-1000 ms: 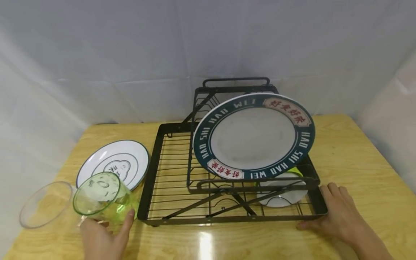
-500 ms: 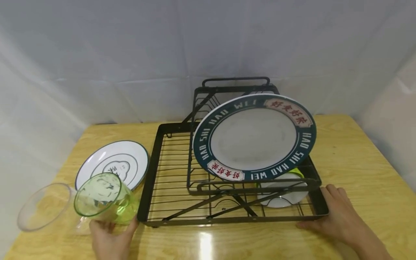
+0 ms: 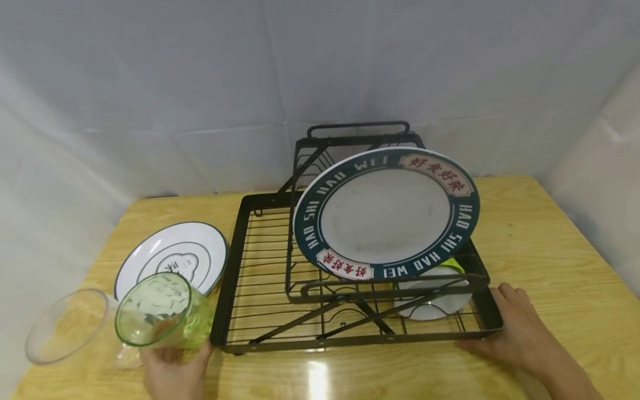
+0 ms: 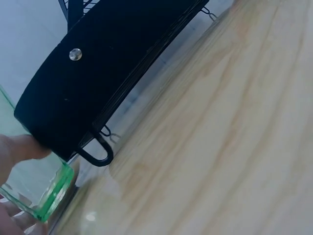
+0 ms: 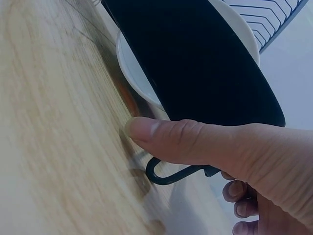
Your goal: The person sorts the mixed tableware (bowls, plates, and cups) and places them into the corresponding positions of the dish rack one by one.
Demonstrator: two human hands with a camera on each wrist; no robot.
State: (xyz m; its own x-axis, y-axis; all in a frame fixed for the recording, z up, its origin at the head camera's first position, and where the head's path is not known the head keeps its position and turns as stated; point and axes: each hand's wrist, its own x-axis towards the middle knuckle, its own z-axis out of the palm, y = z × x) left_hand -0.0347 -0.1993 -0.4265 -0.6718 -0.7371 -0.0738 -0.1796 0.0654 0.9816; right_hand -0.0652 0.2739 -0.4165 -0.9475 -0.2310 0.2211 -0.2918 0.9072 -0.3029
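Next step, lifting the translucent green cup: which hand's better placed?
Left, likely: the left hand is close beside the translucent green cup. The right hand grips the right end of the black metal dish rack, which stands between it and the cup.

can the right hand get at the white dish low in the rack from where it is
Probably not directly: the right hand holds the corner of the rack, outside its end wall, and the upper tier and large plate overhang the white dish. From the front, a strut partly crosses the way.
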